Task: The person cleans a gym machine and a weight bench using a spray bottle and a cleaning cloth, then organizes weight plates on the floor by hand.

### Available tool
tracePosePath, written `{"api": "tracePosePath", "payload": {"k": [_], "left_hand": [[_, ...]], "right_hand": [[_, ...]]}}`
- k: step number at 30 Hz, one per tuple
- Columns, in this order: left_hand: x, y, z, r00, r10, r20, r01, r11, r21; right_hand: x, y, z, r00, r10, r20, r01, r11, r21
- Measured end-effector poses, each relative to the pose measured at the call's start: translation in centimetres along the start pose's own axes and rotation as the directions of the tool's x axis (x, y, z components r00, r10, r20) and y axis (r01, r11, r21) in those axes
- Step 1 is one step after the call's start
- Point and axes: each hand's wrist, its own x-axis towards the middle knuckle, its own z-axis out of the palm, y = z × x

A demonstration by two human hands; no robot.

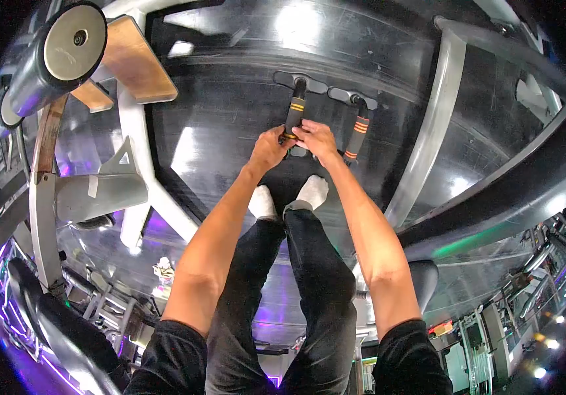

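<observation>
Two push-up bars with dark foam grips and grey feet stand on the dark floor in front of my feet. The push-up bar with yellow stripes (295, 113) is between my hands. My left hand (271, 149) has its fingers closed at the bar's near end, from the left. From the right, my right hand (318, 140) closes on the same end, thumb and fingers against the grip. My fingers partly hide that end and its near foot. Just right of my right hand stands the push-up bar with orange stripes (358, 133), apart from both hands.
My white-socked feet (312, 192) are on the floor right behind the bars. A white metal frame (137, 135) with a padded roller (59, 56) stands on the left. On the right runs a grey metal post (433, 122). More gym machines lie behind me.
</observation>
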Motion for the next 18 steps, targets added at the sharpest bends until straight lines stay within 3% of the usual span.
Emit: {"api": "tracePosePath", "payload": {"k": [3, 5, 9, 11, 13, 15, 17, 18], "left_hand": [[0.1, -1.2, 0.8, 0.999, 0.033, -0.029, -0.033, 0.999, 0.008], [0.1, -0.7, 0.6, 0.999, 0.031, -0.026, -0.031, 1.000, 0.004], [-0.3, 0.2, 0.1, 0.999, 0.037, 0.011, -0.038, 0.997, 0.073], [-0.5, -0.1, 0.4, 0.996, 0.084, -0.004, -0.083, 0.994, 0.073], [-1.4, 1.1, 0.1, 0.999, 0.043, -0.023, -0.045, 0.996, -0.082], [-2.5, 0.2, 1.0, 0.990, 0.072, -0.118, -0.073, 0.997, -0.008], [-3.8, 0.2, 1.1, 0.967, 0.118, -0.224, -0.103, 0.992, 0.077], [-5.1, 0.8, 0.9, 0.973, 0.044, -0.228, -0.059, 0.996, -0.062]], "right_hand": [[-0.5, -0.2, 0.3, 0.999, 0.007, -0.050, -0.006, 1.000, 0.017], [-1.8, -2.0, 0.4, 0.996, 0.078, 0.050, -0.078, 0.997, -0.005], [-1.3, -0.8, 0.4, 0.996, 0.070, 0.055, -0.070, 0.997, -0.014], [-0.8, 0.0, 0.5, 0.999, 0.051, -0.005, -0.051, 0.998, -0.040], [-1.2, 0.1, 0.6, 0.999, 0.016, -0.035, -0.019, 0.997, -0.081], [-2.5, 0.4, 0.5, 0.998, -0.019, -0.064, 0.011, 0.992, -0.126], [-4.6, 0.3, 0.7, 0.989, -0.040, -0.142, 0.046, 0.998, 0.038], [-6.4, 0.0, 0.8, 0.992, -0.014, -0.128, 0.025, 0.996, 0.088]]}}
